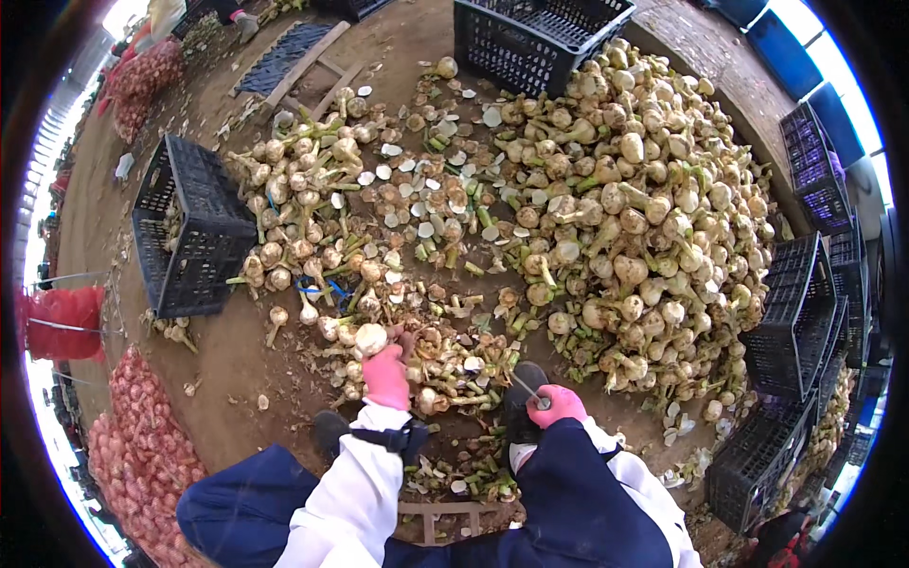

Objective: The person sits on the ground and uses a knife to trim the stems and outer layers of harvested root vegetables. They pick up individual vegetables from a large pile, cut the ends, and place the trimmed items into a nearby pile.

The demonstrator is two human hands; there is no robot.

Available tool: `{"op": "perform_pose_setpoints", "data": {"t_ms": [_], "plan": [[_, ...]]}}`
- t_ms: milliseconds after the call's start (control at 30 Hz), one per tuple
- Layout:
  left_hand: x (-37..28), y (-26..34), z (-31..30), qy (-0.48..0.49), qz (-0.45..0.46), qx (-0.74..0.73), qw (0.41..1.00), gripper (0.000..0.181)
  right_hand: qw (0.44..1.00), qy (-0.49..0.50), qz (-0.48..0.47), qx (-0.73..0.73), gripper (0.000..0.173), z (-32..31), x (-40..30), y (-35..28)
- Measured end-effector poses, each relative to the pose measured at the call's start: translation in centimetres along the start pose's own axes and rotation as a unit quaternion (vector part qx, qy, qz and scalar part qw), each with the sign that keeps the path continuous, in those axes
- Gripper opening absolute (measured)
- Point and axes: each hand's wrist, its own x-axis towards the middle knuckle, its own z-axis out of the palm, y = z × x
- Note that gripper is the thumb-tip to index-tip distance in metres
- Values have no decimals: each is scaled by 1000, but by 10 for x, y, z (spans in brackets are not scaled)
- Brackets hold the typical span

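Observation:
My left hand (385,375), in a pink glove, holds a pale garlic bulb (371,339) above a low heap of trimmed stalks and bulbs (454,383). In my right hand (561,406), also gloved in pink, is a knife (525,385) with a thin blade; it points up and left, over my dark shoe (522,419). Garlic bulbs with green stems (305,192) lie loose ahead on the left. A large mound of untrimmed garlic (639,213) rises on the right. Cut root discs and stem pieces (433,206) litter the soil between them.
A black plastic crate (202,248) lies tipped at the left; another (511,53) stands at the far edge. More crates (788,326) line the right side. Red mesh sacks of garlic (145,454) lie at lower left. A wooden frame (312,67) rests on the ground beyond.

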Motion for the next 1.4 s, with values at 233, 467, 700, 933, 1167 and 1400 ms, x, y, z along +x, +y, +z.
{"op": "perform_pose_setpoints", "data": {"t_ms": [233,467,700,933,1167,1400], "plan": [[-74,13,116,-524,73,185,829,82,997,17,78,-1,19,22,-4,6],[68,68,25,-77,110,642,755,57,997,22,72,-8,27,24,-3,7],[108,32,-40,-140,202,754,610,62,997,49,56,0,32,16,-7,15],[126,9,-61,-112,145,447,876,63,998,-1,54,21,40,11,-4,14],[36,12,18,-134,-247,146,948,61,994,-70,74,47,53,-12,-1,5],[-40,-14,58,-284,61,502,815,72,995,72,-74,10,28,-35,-1,11]]}}
